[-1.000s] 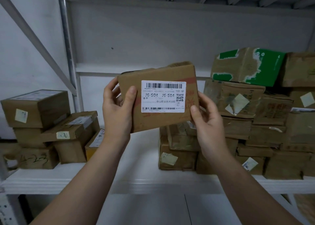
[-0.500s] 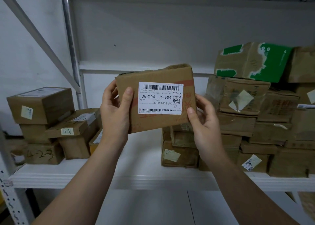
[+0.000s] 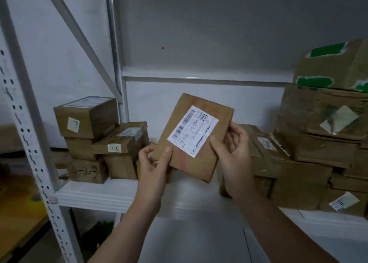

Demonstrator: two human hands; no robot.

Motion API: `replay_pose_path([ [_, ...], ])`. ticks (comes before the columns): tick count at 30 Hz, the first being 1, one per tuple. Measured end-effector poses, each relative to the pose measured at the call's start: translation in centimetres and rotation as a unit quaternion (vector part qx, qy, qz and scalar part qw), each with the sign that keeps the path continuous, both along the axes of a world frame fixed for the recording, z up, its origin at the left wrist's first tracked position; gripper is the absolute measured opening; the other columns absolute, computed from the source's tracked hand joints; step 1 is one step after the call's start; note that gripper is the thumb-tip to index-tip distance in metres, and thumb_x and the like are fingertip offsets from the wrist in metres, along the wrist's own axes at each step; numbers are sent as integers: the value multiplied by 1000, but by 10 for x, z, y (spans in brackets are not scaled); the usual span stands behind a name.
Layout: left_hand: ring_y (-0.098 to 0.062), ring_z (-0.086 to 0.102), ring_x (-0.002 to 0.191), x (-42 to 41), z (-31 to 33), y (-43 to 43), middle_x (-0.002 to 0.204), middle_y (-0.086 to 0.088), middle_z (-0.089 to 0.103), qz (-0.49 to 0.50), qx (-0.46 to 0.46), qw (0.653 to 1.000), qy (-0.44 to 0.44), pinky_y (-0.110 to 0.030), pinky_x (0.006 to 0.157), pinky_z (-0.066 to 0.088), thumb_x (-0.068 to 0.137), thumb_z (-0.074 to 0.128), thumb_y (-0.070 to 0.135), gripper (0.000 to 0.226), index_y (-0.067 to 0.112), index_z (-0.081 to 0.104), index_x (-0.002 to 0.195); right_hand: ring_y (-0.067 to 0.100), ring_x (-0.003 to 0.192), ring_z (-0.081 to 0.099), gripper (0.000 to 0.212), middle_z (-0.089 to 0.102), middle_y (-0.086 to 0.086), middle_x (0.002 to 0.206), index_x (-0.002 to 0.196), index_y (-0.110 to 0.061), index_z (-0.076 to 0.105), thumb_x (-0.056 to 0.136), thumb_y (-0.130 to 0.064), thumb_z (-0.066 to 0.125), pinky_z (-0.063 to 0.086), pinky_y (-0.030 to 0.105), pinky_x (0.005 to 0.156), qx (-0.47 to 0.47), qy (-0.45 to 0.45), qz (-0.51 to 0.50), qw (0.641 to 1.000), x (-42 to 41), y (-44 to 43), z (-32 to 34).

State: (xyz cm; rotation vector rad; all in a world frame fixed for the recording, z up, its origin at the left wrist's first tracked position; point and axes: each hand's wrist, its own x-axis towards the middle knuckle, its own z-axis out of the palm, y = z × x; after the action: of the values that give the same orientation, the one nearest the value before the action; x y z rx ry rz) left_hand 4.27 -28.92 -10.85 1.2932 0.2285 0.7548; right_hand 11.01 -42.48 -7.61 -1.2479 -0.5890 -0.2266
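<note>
**Status.** The parcel [image 3: 191,143] is held in the air in front of the shelf [image 3: 95,197], clear of the board and of both stacks. Its label [image 3: 193,130] is turned to the camera, so the step in hand is judged to be a label check before shelving. The pick-up is done; placement is not yet done. A bare strip of shelf is seen below the parcel, between the left stack [image 3: 89,121] at 9 o'clock and the right stack [image 3: 318,149] at 3 o'clock. It is judged the likely place for the parcel, though this cannot be confirmed.

**Parcel attitude.** The parcel is tilted, with its upper end toward 1 o'clock. The label print is blurred and cannot be fully read.

**Hand pose.** The left hand [image 3: 153,169] is applied at the parcel's 7 o'clock corner. The thumb is pressed on the front face, the fingers are curled behind, and the corner is pinched between them. The right hand [image 3: 236,159] is applied at the 4 o'clock edge. The thumb is laid on the front beside the label's lower corner, and the fingers are wrapped round the back. Both forearms are raised from 6 o'clock and converge on the parcel. The load is shared by both hands.

**Remaining.** For shelving, the parcel would have to be levelled and lowered onto the board.
</note>
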Motion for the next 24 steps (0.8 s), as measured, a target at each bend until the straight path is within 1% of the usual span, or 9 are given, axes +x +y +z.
replay_pose_path([
  [2,-23,67,96,-2,-10,10,111,-9,63,36,-10,999,31,-41,83,57,82,62,46,36,27,42,106,-4,117,52,64,52,-18,129,135,-39,37,86,-16,69,50,24,95,-100,3,36,994,-2,16,-14],
  [4,-19,70,83,-4,-12,26,103,-9,65,53,7,997,58,-33,70,59,88,59,41,33,19,43,106,-4,119,50,76,47,-16,138,145,-44,28,87,-19,69,49,19,93,-147,26,68,987,-1,34,-28],
  [7,-12,65,84,-7,-7,55,105,-1,65,66,173,972,142,-25,63,53,90,53,46,32,20,50,109,-6,106,55,67,50,-11,134,146,-41,32,91,-17,62,47,3,70,-116,87,46,988,5,58,-29],
  [8,-10,61,90,-8,-7,67,109,3,62,87,269,942,178,-23,68,50,90,53,47,32,23,53,112,-8,98,59,61,55,-12,128,145,-37,36,93,-16,60,46,3,65,-97,102,40,989,9,65,-28],
  [10,-13,51,105,-8,-10,91,116,6,57,153,446,855,214,-25,84,44,92,53,45,35,25,56,121,-10,87,64,47,62,-18,113,135,-34,46,94,-14,56,48,7,61,-74,118,31,990,17,82,-26],
  [12,-22,45,114,-8,-12,109,122,1,56,219,540,788,199,-38,93,38,91,54,44,37,23,60,121,-3,85,67,39,63,-22,104,125,-38,50,94,-14,55,51,12,62,-81,129,12,988,26,100,-27],
  [15,-32,44,119,-2,-15,131,125,-8,56,257,591,746,168,-53,95,36,87,63,37,35,19,63,117,6,87,66,34,60,-17,101,127,-34,49,95,-22,54,52,15,60,-100,152,-28,983,38,122,-31],
  [19,-33,49,119,10,-18,150,126,-10,57,226,652,702,177,-55,99,35,83,67,36,42,18,59,121,11,80,67,24,64,3,107,117,-26,46,95,-33,55,51,17,54,-109,210,-77,969,54,141,-47],
  [24,-24,46,124,20,-22,165,133,-2,53,167,666,706,173,-48,108,26,88,60,39,46,23,53,130,14,84,66,35,58,13,116,109,-17,42,91,-41,59,47,14,47,-68,249,-130,957,64,157,-66],
])
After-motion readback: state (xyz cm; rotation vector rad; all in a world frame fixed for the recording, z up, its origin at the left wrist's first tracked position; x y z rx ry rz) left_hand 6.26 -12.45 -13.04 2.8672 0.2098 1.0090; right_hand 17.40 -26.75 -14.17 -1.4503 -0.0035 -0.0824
